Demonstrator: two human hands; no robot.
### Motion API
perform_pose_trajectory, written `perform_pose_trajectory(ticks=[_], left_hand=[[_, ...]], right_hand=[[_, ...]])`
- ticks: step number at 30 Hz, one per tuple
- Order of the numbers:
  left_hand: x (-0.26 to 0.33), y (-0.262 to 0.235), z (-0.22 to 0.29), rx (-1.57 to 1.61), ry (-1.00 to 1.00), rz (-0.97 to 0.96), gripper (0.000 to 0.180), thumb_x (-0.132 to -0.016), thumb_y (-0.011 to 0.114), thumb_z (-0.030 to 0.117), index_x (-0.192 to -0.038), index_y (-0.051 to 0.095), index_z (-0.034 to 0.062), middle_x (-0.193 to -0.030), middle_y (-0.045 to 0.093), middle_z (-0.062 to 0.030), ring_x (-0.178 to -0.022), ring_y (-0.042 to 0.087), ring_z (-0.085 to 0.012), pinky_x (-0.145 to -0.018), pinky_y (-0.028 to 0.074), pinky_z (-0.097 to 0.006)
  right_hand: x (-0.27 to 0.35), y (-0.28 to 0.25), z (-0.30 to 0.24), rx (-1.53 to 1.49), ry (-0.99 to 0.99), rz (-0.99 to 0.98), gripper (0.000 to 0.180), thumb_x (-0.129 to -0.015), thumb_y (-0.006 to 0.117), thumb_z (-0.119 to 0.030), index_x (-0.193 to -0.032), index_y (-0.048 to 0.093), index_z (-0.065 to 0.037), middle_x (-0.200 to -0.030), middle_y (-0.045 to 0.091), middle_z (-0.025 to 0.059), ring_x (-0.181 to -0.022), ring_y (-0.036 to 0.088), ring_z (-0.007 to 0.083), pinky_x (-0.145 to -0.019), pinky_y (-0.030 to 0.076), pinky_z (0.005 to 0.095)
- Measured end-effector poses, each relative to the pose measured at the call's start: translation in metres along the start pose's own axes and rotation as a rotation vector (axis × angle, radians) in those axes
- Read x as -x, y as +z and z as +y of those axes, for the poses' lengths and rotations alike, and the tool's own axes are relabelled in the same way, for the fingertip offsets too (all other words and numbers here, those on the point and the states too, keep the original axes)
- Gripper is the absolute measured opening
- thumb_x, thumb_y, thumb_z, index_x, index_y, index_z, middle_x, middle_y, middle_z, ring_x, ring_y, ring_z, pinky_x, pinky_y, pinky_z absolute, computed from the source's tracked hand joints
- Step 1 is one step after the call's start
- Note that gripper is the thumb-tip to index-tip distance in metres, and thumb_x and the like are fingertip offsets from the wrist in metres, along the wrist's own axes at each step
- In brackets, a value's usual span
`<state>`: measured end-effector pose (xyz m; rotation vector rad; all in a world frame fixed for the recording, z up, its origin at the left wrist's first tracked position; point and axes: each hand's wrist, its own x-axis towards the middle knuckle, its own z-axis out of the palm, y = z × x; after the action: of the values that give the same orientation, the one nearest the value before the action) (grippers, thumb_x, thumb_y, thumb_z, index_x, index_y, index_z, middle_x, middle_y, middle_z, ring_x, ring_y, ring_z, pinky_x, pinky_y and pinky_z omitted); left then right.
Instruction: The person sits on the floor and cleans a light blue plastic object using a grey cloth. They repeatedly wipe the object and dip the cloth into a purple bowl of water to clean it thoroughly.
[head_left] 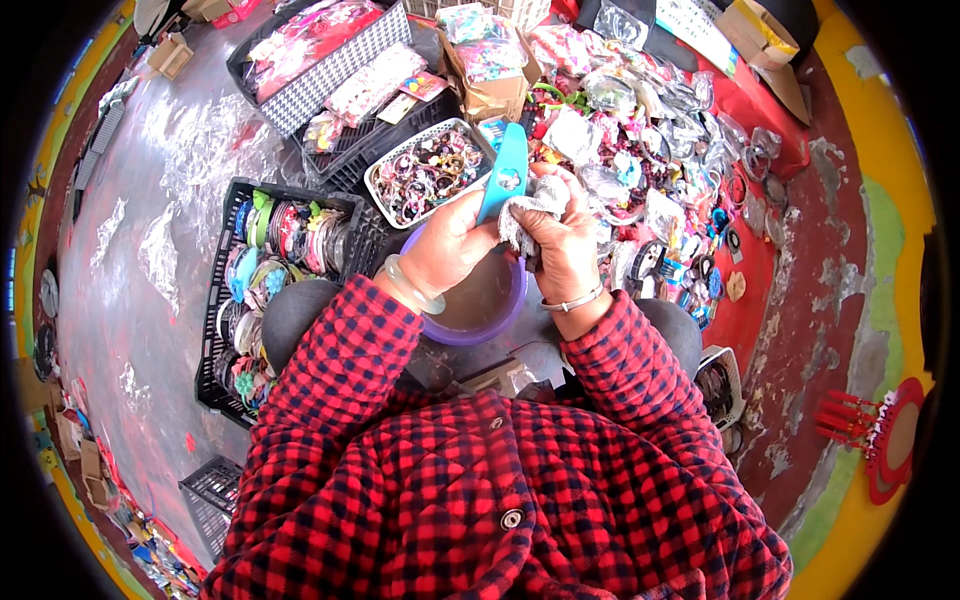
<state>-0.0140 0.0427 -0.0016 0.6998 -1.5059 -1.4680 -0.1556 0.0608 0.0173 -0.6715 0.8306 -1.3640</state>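
My left hand (445, 252) is closed on the lower end of a wide turquoise headband (511, 160), which stands up between my hands. A crumpled grey-white cloth (522, 222) is gripped in my right hand (565, 235) and lies against the headband's right side. Part of the headband's lower end is hidden by my fingers and the cloth. Right below both hands sits a purple basin (518, 308) with cloudy, brownish water (470, 300) in it.
Left of my knee stands a black crate (215, 335) filled with headbands. A white basket (470, 130) of hair ties is beyond the basin. On the right, a large heap of wrapped hair accessories (640, 160) covers a red sheet (765, 240). A houndstooth box (340, 85) stands farther back.
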Motion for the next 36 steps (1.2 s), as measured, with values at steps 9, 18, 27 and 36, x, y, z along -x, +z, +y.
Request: perform_pose_trajectory(ticks=[9,18,27,36], left_hand=[[0.009,0.006,-0.009,0.059,-0.058,-0.081,0.019,-0.087,0.048,0.001,-0.105,0.056,0.0004,-0.082,0.060,-0.0035,-0.073,0.056,-0.0100,-0.065,0.047,-0.025],[0.005,-0.005,-0.008,0.099,-0.065,0.044,0.024,-0.088,0.053,0.000,-0.111,0.056,0.0014,-0.101,0.060,-0.0017,-0.090,0.056,-0.0086,-0.080,0.046,-0.025],[0.008,0.006,-0.005,-0.066,0.067,0.013,0.020,-0.088,0.052,0.002,-0.108,0.056,-0.0001,-0.095,0.061,-0.0017,-0.085,0.056,-0.0090,-0.075,0.047,-0.025],[0.009,0.010,-0.001,-0.108,0.064,-0.074,0.010,-0.088,0.051,0.003,-0.097,0.055,0.0007,-0.080,0.062,-0.0043,-0.072,0.058,-0.0096,-0.066,0.048,-0.026]], right_hand=[[-0.001,-0.002,-0.002,-0.023,0.027,0.103,0.021,-0.082,0.056,-0.003,-0.100,0.048,-0.011,-0.075,0.057,0.0038,-0.052,0.055,0.0116,-0.034,0.042,0.0241],[-0.004,0.003,-0.003,-0.062,0.001,-0.094,0.046,-0.074,0.059,0.009,-0.115,0.045,-0.008,-0.096,0.056,0.0047,-0.085,0.057,0.0139,-0.073,0.049,0.0257],[-0.001,-0.001,0.002,-0.131,-0.085,0.010,0.031,-0.076,0.056,0.006,-0.102,0.049,-0.008,-0.086,0.055,0.0017,-0.072,0.057,0.0108,-0.060,0.048,0.0229],[-0.007,-0.012,-0.004,-0.157,0.132,0.052,0.021,-0.082,0.058,-0.016,-0.101,0.050,-0.009,-0.075,0.060,0.0056,-0.054,0.059,0.0155,-0.035,0.045,0.0272]])
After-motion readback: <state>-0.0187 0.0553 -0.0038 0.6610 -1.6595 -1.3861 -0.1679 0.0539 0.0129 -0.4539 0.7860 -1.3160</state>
